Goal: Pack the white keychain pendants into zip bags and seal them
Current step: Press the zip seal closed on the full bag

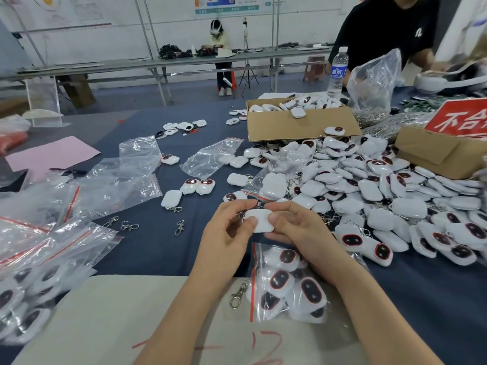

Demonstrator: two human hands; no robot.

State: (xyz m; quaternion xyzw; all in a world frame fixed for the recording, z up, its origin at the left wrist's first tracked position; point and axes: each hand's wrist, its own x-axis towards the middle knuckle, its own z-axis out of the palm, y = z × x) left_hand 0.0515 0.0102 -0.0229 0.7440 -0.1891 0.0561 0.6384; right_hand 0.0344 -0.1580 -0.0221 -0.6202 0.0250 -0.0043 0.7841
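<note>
Pendant in hand: one white keychain pendant point(259, 220), plain side up, lifted off the table point(163, 248) between both hands; probably turned this way for a check before bagging.
Left grip point(226, 233): thumb and curled fingers pinch the pendant's near-left edge.
Right grip point(297, 227): thumb on top and fingers beneath clasp the same pendant's right edge, so both grips are closed on it.
Zip bag in use point(286, 288): lies directly below the hands, partly under the right wrist, with its red zip strip to the left. It holds several pendants, dark faces up. Whether the strip is pressed closed cannot be told. It is likely kept close so the next drop is short.
Stray clasp point(238, 293): metal, beside the bag's zip edge, on the beige sheet point(118, 312).
Loose stock: a heap of pendants point(369, 191) spread to the right, within reach of the right grip.
Cardboard box point(297, 125): behind the heap, with more pendants inside.
Empty zip bags point(126, 180): scattered to the left, mouths unsealed by the look of them; judged to be the supply for later batches.
Filled bags point(26, 299): stacked at the near left edge, apart from the loose stock.
Loose clasps point(179, 227): three on the cloth, left of the hands.
Progress: mid-fill; sealing of this bag appears not yet done.
</note>
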